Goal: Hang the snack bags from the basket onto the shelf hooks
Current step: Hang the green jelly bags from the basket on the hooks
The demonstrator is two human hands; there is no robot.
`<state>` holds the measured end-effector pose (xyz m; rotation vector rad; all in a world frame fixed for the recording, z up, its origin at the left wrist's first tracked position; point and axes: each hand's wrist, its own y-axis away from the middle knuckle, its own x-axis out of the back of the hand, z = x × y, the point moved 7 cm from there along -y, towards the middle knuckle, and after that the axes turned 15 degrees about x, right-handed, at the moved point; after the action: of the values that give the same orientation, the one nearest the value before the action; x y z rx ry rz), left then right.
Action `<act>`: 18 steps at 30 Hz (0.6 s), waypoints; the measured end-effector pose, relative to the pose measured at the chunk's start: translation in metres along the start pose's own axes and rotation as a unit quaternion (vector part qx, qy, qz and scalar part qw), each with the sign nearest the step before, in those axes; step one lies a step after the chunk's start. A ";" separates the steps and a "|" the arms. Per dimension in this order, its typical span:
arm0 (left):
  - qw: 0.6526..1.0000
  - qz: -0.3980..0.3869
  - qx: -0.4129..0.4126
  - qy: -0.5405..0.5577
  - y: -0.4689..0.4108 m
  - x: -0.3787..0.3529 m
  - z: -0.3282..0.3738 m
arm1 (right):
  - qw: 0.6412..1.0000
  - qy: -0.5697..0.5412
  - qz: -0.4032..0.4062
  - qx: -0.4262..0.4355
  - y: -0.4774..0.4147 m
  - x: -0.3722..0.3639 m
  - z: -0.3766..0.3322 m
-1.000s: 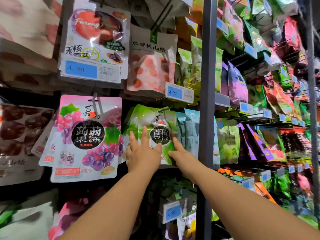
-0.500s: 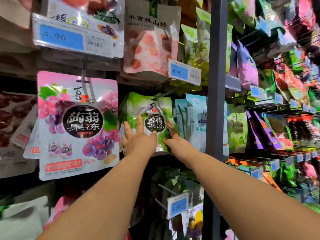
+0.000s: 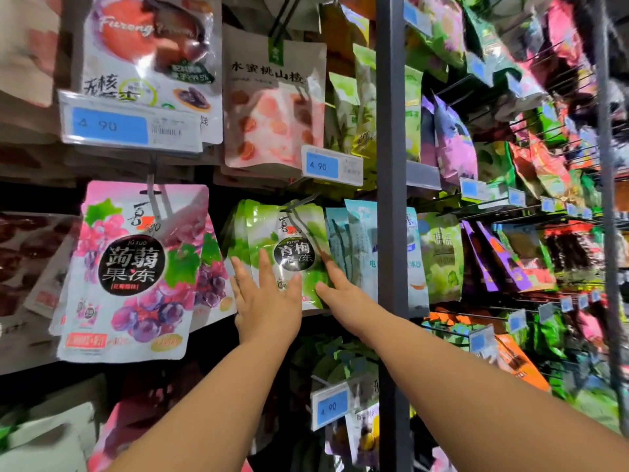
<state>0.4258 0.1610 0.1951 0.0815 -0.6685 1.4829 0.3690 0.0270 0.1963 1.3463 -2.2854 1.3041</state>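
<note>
Both hands (image 3: 269,301) flat on glossy green pouch (image 3: 289,253).

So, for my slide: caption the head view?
Both hands press a green snack bag on its shelf hook.

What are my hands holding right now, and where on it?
The green snack bag hanging on its hook: left hand flat on its lower front, right hand at its lower right edge. A closed grip cannot be told.

- Left hand (image 3: 269,301) lies flat, fingers spread, on a glossy green plastic snack bag (image 3: 289,247) hanging from a metal shelf hook (image 3: 299,204).
- Right hand (image 3: 343,291) touches the bag's right edge.
</note>
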 end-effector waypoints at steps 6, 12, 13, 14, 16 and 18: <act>1.000 -0.011 0.007 0.008 0.021 -0.003 -0.010 | 0.999 0.026 -0.008 0.022 0.018 0.004 -0.013; 0.999 -0.018 0.015 0.027 0.053 -0.007 -0.021 | 0.998 0.047 -0.026 0.033 0.036 0.006 -0.021; 0.999 -0.024 0.021 0.028 0.059 -0.009 -0.024 | 0.998 0.052 -0.027 0.029 0.040 0.007 -0.021; 0.999 -0.031 0.027 0.029 0.065 -0.011 -0.028 | 0.998 0.056 -0.028 0.025 0.046 0.008 -0.020; 0.998 -0.044 0.033 0.031 0.079 -0.016 -0.035 | 0.997 0.063 -0.031 0.019 0.058 0.010 -0.018; 0.998 -0.047 0.033 0.034 0.096 -0.020 -0.039 | 0.997 0.072 -0.026 0.023 0.074 0.013 -0.018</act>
<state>0.3520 0.1721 0.1212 0.1107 -0.5548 1.4114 0.2993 0.0470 0.1705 1.2731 -2.1230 1.3969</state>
